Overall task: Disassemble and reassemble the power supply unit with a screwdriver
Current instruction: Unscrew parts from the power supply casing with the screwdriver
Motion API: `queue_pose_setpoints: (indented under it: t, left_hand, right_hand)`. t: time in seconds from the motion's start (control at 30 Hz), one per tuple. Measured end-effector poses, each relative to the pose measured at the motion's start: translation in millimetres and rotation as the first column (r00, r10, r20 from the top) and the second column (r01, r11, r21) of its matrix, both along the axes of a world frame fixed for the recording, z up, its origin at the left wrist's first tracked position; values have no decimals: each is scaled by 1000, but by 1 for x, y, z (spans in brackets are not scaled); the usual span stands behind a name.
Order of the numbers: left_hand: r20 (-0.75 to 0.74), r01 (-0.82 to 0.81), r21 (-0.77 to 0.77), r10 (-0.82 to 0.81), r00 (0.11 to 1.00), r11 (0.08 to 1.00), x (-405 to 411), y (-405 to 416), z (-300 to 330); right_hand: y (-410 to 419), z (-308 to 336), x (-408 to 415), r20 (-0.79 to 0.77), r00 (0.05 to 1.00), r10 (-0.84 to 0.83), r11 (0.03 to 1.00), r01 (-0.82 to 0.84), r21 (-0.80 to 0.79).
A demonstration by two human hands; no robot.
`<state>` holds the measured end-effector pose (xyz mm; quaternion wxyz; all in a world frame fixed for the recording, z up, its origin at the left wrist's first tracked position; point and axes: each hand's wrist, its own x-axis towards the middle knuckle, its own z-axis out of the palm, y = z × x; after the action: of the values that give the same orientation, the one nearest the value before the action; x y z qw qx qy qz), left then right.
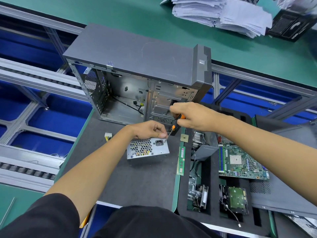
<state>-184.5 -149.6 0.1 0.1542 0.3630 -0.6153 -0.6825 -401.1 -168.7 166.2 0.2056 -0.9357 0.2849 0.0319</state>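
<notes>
The right hand reached in from the right with its fingers wrapped round the orange-and-black handle of the screwdriver, whose thin shaft slanted down and to the left. Its tip met the upper right corner of the power supply unit. The left hand rested on the top edge of that unit, fingers curled, with thumb and forefinger closed together right at the tip of the shaft; whether they pinched a screw was too small to tell. Both forearms were bare, coming out of dark sleeves.

The power supply unit lay on the dark mat, its honeycomb grille and socket facing up, just in front of the open computer case. A white connector lay left of it. To the right, a memory stick and a small square chip sat near the mat's edge, and beyond them a black foam tray held a motherboard, a hard drive and a fan. A pile of paper lay on the green bench behind.
</notes>
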Motion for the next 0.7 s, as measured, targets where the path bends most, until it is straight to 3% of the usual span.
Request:
queue_pose_setpoints:
  t: [0.7]
  left_hand:
    - [-1, -1, 5, 1, 1000, 1000, 0, 1, 1]
  right_hand:
    - [2, -2, 0, -46, 999, 16, 998, -18, -55]
